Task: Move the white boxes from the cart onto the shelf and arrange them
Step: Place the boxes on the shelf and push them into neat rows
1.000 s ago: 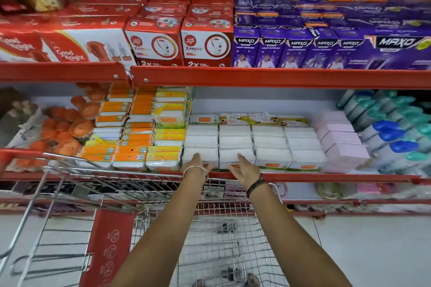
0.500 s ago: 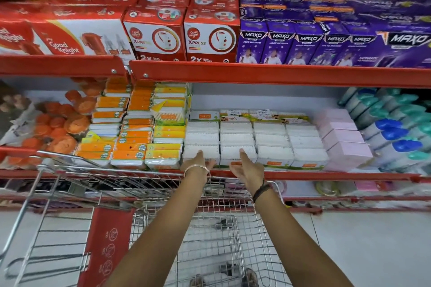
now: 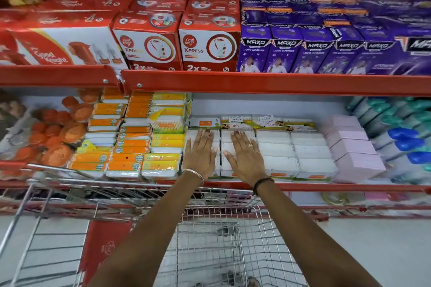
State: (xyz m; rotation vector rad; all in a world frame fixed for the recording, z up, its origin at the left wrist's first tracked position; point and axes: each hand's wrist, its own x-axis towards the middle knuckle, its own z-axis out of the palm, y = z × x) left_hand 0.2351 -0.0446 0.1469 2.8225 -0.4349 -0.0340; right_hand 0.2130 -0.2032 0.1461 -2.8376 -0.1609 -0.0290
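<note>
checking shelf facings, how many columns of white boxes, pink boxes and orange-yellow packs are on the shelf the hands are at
white boxes: 4 columns
pink boxes: 1 column
orange-yellow packs: 3 columns
total: 8 columns

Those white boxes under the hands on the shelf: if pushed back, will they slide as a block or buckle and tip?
The white rectangular boxes lie flat in tight rows, so they will probably slide together, not tip. Their wrapping looks glossy, so the left hand and right hand, palms flat on top, may slip. They look like light packs, likely to dent under hard pressure.
</note>
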